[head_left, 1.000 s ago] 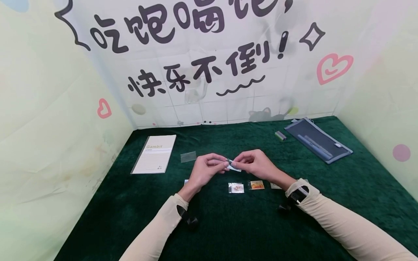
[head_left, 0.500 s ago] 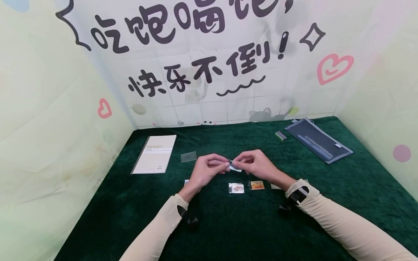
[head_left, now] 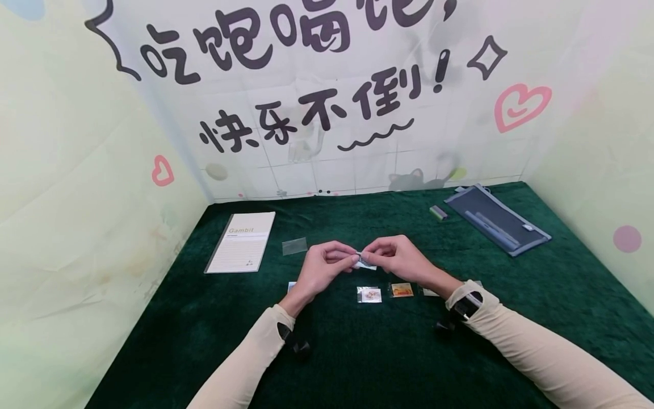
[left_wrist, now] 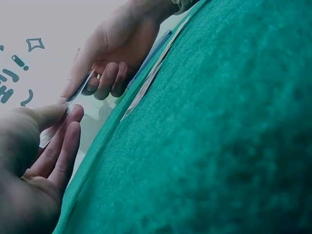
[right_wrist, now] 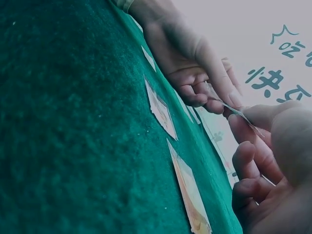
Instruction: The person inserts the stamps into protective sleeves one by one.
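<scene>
Both hands meet above the table's middle at a small picture card in a clear plastic sleeve (head_left: 369, 265). My left hand (head_left: 323, 268) pinches its left end between thumb and fingers, and my right hand (head_left: 403, 260) pinches the other end. Seen from the left wrist, the sleeve (left_wrist: 54, 132) is thin, see-through and tilted; fingers cover much of it. Below the hands lie a pale sleeved card (head_left: 369, 295) and an orange sleeved card (head_left: 402, 290). My right wrist partly hides another card (head_left: 430, 292); a further card (head_left: 291, 286) peeks out by my left wrist.
A clear plastic piece (head_left: 294, 246) lies flat behind my left hand. Left of it is a notebook (head_left: 240, 244). At the back right are a small eraser-like block (head_left: 438, 213) and a blue mesh zip pouch (head_left: 503, 221) with pens inside. Fabric walls enclose the green cloth (head_left: 357, 352).
Both hands stay at the same place, still pinching the sleeved card. Only slight finger movement shows at the sleeve; the things on the table have not moved.
</scene>
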`<act>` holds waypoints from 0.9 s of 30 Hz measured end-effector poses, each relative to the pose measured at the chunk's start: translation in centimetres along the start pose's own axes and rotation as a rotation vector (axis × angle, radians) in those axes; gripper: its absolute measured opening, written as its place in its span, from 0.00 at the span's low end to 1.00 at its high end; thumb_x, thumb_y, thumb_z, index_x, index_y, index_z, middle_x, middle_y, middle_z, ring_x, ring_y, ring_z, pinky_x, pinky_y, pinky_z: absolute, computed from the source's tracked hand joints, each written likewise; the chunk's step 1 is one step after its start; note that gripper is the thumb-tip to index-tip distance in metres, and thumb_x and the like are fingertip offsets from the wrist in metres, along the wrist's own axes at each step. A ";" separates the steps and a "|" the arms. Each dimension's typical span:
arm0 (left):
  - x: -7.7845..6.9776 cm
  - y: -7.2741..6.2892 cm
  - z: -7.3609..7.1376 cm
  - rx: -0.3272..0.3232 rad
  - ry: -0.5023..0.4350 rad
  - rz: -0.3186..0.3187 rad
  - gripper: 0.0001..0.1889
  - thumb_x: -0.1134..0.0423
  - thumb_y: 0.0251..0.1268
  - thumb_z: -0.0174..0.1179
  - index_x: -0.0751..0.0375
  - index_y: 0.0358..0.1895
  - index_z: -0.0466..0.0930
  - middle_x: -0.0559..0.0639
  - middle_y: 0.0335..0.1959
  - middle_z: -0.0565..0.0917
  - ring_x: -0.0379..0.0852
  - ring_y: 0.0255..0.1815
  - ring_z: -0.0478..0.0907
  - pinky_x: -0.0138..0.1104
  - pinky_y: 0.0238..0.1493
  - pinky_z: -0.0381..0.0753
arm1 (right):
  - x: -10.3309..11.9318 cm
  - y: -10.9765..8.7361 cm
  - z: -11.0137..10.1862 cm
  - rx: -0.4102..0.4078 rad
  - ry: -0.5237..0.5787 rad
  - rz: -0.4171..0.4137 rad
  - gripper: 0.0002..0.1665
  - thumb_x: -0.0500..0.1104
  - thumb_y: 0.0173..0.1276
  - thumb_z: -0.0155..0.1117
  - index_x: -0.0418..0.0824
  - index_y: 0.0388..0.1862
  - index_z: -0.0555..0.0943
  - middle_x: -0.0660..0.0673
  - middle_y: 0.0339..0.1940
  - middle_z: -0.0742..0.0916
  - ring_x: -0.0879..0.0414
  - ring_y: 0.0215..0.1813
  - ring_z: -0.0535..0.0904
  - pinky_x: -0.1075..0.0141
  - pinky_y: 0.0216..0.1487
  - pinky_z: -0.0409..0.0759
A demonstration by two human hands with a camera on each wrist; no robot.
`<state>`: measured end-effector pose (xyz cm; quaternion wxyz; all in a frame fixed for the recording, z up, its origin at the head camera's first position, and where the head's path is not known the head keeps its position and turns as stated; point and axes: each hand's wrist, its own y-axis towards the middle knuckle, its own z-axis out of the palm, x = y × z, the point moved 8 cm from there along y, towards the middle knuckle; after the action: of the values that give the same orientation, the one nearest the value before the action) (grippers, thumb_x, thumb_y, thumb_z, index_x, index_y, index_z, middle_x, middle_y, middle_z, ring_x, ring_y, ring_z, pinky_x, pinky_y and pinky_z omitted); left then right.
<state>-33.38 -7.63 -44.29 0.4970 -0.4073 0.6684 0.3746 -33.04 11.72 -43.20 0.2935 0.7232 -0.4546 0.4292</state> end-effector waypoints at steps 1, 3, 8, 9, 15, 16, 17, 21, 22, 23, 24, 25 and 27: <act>-0.1 0.0 -0.1 -0.012 0.003 0.001 0.14 0.49 0.73 0.72 0.51 0.54 0.89 0.48 0.47 0.95 0.49 0.48 0.93 0.41 0.52 0.92 | -0.1 0.0 -0.1 -0.007 0.009 0.009 0.17 0.61 0.80 0.67 0.54 0.55 0.89 0.47 0.38 0.92 0.48 0.35 0.83 0.60 0.38 0.83; -0.1 0.0 -0.4 -0.039 -0.002 0.000 0.14 0.50 0.73 0.72 0.51 0.54 0.89 0.48 0.48 0.95 0.49 0.47 0.93 0.41 0.52 0.92 | -0.3 0.1 -0.2 -0.015 0.027 0.021 0.19 0.61 0.81 0.65 0.51 0.57 0.87 0.45 0.38 0.91 0.48 0.33 0.82 0.60 0.38 0.81; -0.1 -0.1 -0.7 -0.074 -0.018 -0.016 0.14 0.51 0.73 0.72 0.51 0.55 0.89 0.49 0.49 0.95 0.49 0.48 0.93 0.41 0.53 0.92 | -0.6 0.2 -0.2 -0.006 0.061 0.020 0.17 0.55 0.82 0.66 0.45 0.56 0.86 0.43 0.41 0.91 0.49 0.34 0.82 0.61 0.39 0.80; -0.1 -0.1 -0.7 -0.071 -0.018 -0.019 0.14 0.51 0.73 0.72 0.51 0.55 0.89 0.49 0.49 0.95 0.49 0.48 0.93 0.41 0.53 0.92 | -0.6 0.2 -0.1 -0.004 0.065 0.015 0.16 0.54 0.82 0.66 0.46 0.56 0.86 0.43 0.41 0.91 0.48 0.35 0.82 0.61 0.39 0.81; -0.1 0.0 -0.7 -0.069 -0.006 -0.018 0.15 0.49 0.73 0.72 0.50 0.55 0.89 0.48 0.48 0.95 0.49 0.47 0.93 0.41 0.53 0.92 | -0.3 0.2 -0.1 -0.009 0.071 -0.003 0.16 0.58 0.81 0.66 0.51 0.56 0.87 0.45 0.42 0.91 0.46 0.36 0.84 0.60 0.39 0.83; -0.2 0.0 -0.7 -0.078 -0.006 -0.015 0.15 0.49 0.73 0.72 0.50 0.55 0.89 0.48 0.48 0.95 0.49 0.47 0.93 0.41 0.53 0.92 | -0.2 0.1 -0.1 -0.009 0.071 -0.003 0.16 0.58 0.82 0.66 0.50 0.56 0.86 0.45 0.42 0.91 0.46 0.35 0.83 0.60 0.39 0.82; -0.2 -0.1 -0.8 -0.086 -0.008 -0.013 0.15 0.49 0.73 0.72 0.50 0.55 0.89 0.48 0.48 0.95 0.49 0.47 0.93 0.41 0.53 0.92 | -0.3 0.2 -0.1 -0.012 0.072 0.001 0.16 0.58 0.82 0.66 0.50 0.55 0.86 0.45 0.42 0.91 0.47 0.35 0.83 0.60 0.39 0.81; -0.2 -0.1 -0.9 -0.095 -0.019 -0.016 0.15 0.48 0.72 0.73 0.50 0.55 0.89 0.49 0.47 0.95 0.50 0.47 0.93 0.41 0.53 0.92 | -0.2 0.2 0.0 -0.001 0.075 0.001 0.16 0.58 0.81 0.66 0.49 0.54 0.87 0.45 0.41 0.92 0.47 0.35 0.83 0.61 0.39 0.82; -0.2 -0.1 -0.9 -0.091 -0.019 -0.019 0.15 0.48 0.72 0.73 0.50 0.55 0.89 0.49 0.47 0.95 0.50 0.47 0.93 0.41 0.53 0.92 | -0.2 0.2 0.0 0.006 0.074 -0.002 0.16 0.59 0.81 0.67 0.49 0.54 0.87 0.45 0.41 0.92 0.46 0.35 0.84 0.61 0.39 0.82; -0.2 -0.2 -0.8 -0.086 -0.021 -0.021 0.16 0.48 0.72 0.73 0.50 0.55 0.89 0.49 0.47 0.95 0.51 0.47 0.93 0.42 0.54 0.91 | -0.2 0.2 0.1 0.010 0.074 -0.005 0.16 0.59 0.80 0.67 0.50 0.53 0.87 0.45 0.41 0.92 0.45 0.36 0.84 0.61 0.39 0.83; -0.1 -0.1 -0.8 -0.082 -0.019 -0.023 0.16 0.48 0.72 0.73 0.50 0.55 0.89 0.49 0.47 0.95 0.51 0.47 0.93 0.42 0.54 0.91 | -0.2 0.2 0.1 0.017 0.072 -0.012 0.16 0.59 0.80 0.67 0.50 0.53 0.87 0.45 0.41 0.92 0.44 0.36 0.85 0.61 0.39 0.83; -0.1 -0.2 -0.7 -0.077 -0.016 -0.024 0.16 0.47 0.72 0.73 0.50 0.55 0.89 0.49 0.47 0.95 0.51 0.47 0.93 0.42 0.55 0.91 | -0.2 0.2 0.1 0.022 0.069 -0.019 0.16 0.59 0.80 0.67 0.51 0.53 0.87 0.45 0.41 0.92 0.43 0.36 0.85 0.61 0.39 0.83; -0.1 -0.2 -0.7 -0.070 -0.005 -0.025 0.17 0.46 0.71 0.73 0.49 0.55 0.88 0.48 0.47 0.95 0.51 0.47 0.93 0.43 0.55 0.91 | -0.1 0.2 0.2 0.030 0.065 -0.033 0.16 0.59 0.81 0.67 0.50 0.53 0.88 0.45 0.40 0.92 0.43 0.36 0.85 0.61 0.39 0.83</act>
<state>-33.46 -8.27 -44.05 0.4887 -0.4319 0.6483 0.3928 -33.19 11.53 -43.36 0.3045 0.7206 -0.4262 0.4543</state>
